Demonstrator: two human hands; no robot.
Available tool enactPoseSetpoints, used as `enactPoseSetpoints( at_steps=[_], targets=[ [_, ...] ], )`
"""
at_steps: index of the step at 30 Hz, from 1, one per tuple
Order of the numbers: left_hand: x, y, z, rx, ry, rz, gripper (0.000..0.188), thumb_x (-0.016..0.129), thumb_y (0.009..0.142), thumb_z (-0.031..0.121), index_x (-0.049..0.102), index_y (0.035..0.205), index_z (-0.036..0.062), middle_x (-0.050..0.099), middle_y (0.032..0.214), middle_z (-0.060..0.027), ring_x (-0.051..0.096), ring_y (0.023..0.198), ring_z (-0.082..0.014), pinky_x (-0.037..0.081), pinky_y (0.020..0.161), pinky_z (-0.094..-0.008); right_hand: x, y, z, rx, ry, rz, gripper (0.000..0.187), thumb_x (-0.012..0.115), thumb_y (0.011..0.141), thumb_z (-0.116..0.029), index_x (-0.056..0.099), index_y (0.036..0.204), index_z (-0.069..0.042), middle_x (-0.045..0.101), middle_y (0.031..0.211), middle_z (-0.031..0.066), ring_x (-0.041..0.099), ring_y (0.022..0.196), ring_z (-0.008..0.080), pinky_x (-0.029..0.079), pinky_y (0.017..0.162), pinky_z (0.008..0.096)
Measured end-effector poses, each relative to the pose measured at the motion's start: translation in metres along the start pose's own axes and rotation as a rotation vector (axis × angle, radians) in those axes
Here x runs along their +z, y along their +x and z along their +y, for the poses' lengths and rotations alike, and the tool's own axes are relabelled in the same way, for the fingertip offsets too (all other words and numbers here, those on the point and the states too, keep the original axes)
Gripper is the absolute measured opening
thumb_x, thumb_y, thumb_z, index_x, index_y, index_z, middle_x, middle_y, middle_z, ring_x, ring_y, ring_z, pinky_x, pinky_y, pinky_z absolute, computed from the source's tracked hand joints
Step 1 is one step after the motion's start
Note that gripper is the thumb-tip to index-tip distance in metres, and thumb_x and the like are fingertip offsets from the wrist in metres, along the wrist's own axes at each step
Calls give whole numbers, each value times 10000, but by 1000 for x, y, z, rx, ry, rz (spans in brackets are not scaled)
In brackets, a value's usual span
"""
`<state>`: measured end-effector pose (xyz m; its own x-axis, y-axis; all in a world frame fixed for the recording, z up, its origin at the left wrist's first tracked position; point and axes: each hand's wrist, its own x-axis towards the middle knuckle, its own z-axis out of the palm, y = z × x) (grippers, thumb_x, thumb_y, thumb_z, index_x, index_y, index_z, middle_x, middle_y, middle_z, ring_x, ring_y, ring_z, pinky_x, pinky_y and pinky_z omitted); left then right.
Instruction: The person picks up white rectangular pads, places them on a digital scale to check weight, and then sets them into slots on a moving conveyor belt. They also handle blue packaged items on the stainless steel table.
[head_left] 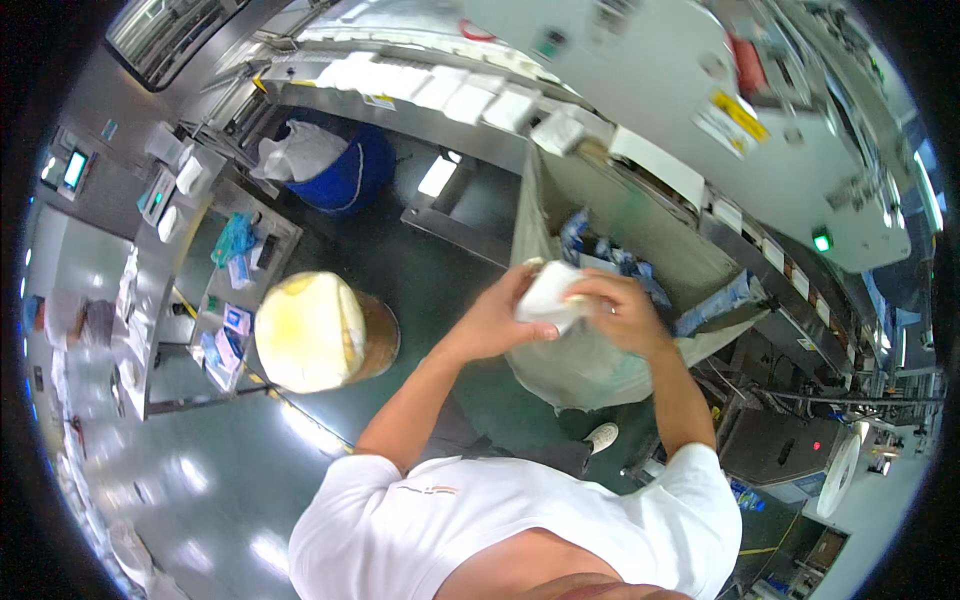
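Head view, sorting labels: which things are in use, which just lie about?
In use: white soft packet held by left hand and right hand; open grey sack beneath.
Lying about: round tan drum; blue bin; grey metal table.

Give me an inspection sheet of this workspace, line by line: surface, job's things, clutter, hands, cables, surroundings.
Surface: dark green floor, glossy with light glare.
Job's things: white packet held over a large open pale bag; blue packs lie inside the bag.
Clutter: side table on the left with small boxes and a teal cloth.
Hands: left hand and right hand both grip the packet.
Cables: nothing seen.
Surroundings: conveyor carrying white packets, blue bin with white liner, brown drum with a yellowish cover, machine with green light.
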<state>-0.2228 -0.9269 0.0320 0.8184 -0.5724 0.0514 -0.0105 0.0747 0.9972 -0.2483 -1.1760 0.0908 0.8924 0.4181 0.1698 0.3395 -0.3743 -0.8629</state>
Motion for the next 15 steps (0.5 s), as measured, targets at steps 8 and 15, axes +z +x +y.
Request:
enactPoseSetpoints(
  at_steps=[8,15],
  targets=[
    [-205,-62,72,-341,-268,366,428,755,876,27,620,1278,-29,753,1077,-165,755,922,-247,601,845,-369,70,282,18,42,313,21,280,579,1002,-83,664,1261,-19,704,1173,71,668,1036,177,541,899,313],
    [-253,-69,51,-477,-261,344,492,805,861,63,585,1293,-23,747,1096,-184,751,969,-298,610,884,-412,-55,524,233,177,-1148,-172,326,604,954,-252,719,1174,-40,721,1010,115,693,921,222,541,783,407]
  ],
)
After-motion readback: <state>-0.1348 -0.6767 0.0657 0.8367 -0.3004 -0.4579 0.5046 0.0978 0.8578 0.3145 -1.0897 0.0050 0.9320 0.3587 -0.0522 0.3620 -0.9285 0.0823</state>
